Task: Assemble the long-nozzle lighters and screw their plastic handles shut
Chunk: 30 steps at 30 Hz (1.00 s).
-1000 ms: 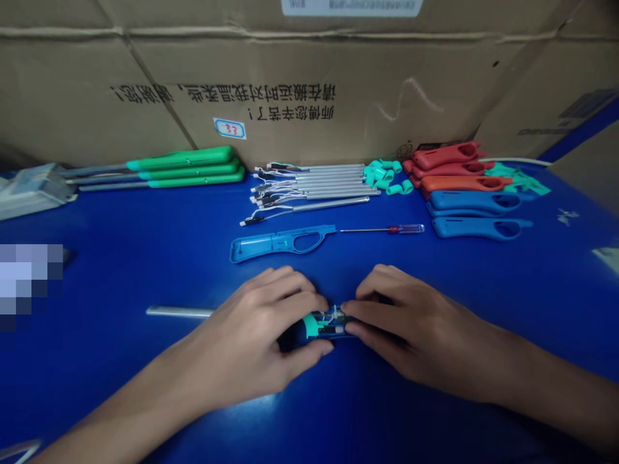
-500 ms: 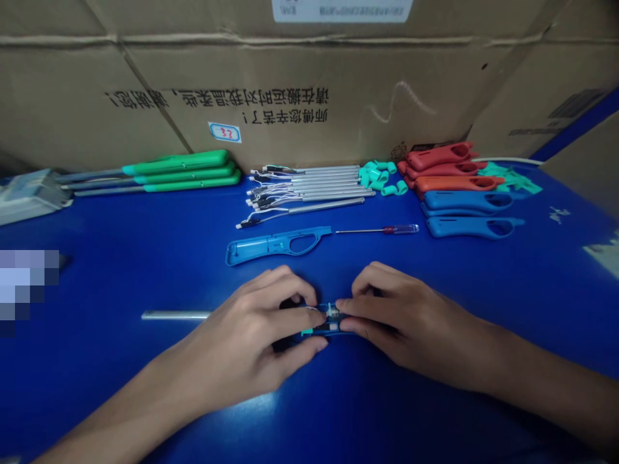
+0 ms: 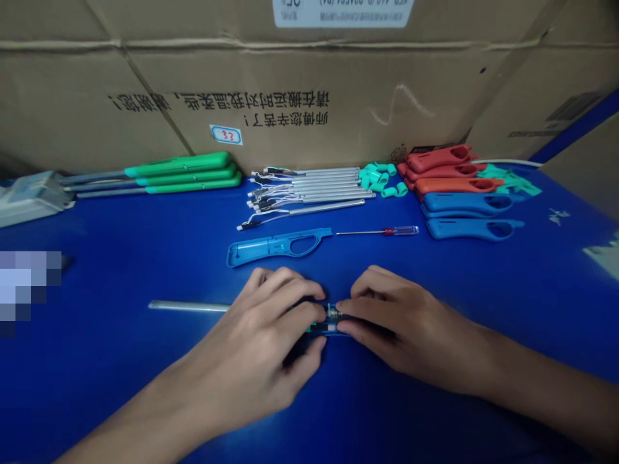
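Observation:
My left hand [image 3: 264,338] and my right hand [image 3: 391,319] meet at the table's middle, both closed on a small blue lighter body [image 3: 327,320] with a teal part and wires inside. Most of it is hidden under my fingers. A metal tube [image 3: 188,307] sticks out to the left from under my left hand. Just beyond my hands lies an open light-blue handle shell [image 3: 278,246], with a thin red-handled screwdriver [image 3: 382,231] to its right.
On the blue table [image 3: 120,374], along a cardboard box wall [image 3: 300,84], lie green-handled lighters [image 3: 184,173], a bunch of metal tubes with wires [image 3: 309,189], teal caps [image 3: 382,178], red shells [image 3: 447,169] and blue shells [image 3: 471,216]. A grey object [image 3: 29,196] sits far left.
My left hand has slid right and closed further over the teal part, which now barely shows. The tube end has shifted slightly right. My right hand has hardly moved.

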Each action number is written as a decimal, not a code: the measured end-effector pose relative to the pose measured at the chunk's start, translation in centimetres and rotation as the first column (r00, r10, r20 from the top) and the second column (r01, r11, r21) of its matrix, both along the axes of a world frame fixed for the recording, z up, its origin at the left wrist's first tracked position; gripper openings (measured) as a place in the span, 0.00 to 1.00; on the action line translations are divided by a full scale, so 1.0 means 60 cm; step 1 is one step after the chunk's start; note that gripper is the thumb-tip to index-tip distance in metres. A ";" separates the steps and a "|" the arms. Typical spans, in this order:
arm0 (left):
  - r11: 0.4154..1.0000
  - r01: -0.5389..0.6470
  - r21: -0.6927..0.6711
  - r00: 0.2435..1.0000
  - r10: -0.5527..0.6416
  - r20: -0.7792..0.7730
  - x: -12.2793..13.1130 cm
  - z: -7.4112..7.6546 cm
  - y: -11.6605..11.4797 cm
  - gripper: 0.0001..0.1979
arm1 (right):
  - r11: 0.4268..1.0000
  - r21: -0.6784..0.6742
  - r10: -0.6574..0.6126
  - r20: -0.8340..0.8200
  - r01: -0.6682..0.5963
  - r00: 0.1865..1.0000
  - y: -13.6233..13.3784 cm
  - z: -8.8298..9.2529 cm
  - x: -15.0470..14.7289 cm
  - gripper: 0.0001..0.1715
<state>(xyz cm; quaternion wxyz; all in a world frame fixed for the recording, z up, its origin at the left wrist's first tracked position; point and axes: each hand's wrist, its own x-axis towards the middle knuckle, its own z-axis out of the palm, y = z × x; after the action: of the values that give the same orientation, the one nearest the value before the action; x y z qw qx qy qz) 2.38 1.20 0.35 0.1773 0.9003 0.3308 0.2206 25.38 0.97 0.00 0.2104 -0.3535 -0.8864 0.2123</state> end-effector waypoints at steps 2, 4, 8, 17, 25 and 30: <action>1.000 -0.011 -0.018 0.999 0.010 -0.035 0.000 0.001 0.000 0.05 | 1.000 -0.025 -0.007 0.011 0.008 1.000 -0.001 0.002 0.000 0.08; 0.999 -0.024 -0.041 0.996 0.020 -0.082 -0.003 0.004 0.003 0.09 | 0.997 -0.072 -0.008 0.021 0.009 1.000 -0.002 0.008 0.001 0.08; 0.998 -0.045 -0.053 0.989 0.037 -0.144 -0.012 0.009 0.012 0.15 | 0.990 -0.140 -0.003 0.033 0.008 0.999 -0.005 0.019 0.002 0.12; 0.975 0.026 -0.222 0.987 -0.060 -0.148 -0.009 0.010 0.009 0.10 | 0.986 -0.122 0.115 0.026 -0.111 0.993 -0.008 0.008 -0.005 0.10; 0.972 0.035 -0.234 0.988 -0.069 -0.137 -0.008 0.010 0.011 0.10 | 0.976 -0.183 0.121 0.011 -0.117 0.993 -0.009 0.010 -0.010 0.06; 0.969 0.038 -0.243 0.989 -0.072 -0.130 -0.009 0.009 0.012 0.11 | 0.970 -0.199 0.148 0.030 -0.139 0.989 -0.007 0.007 -0.009 0.07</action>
<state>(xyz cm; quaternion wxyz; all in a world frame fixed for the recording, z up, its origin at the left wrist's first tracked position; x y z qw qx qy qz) 1.85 1.94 0.88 0.2676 0.8941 0.3413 0.1115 24.86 0.55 0.40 0.1390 -0.3122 -0.8888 0.3054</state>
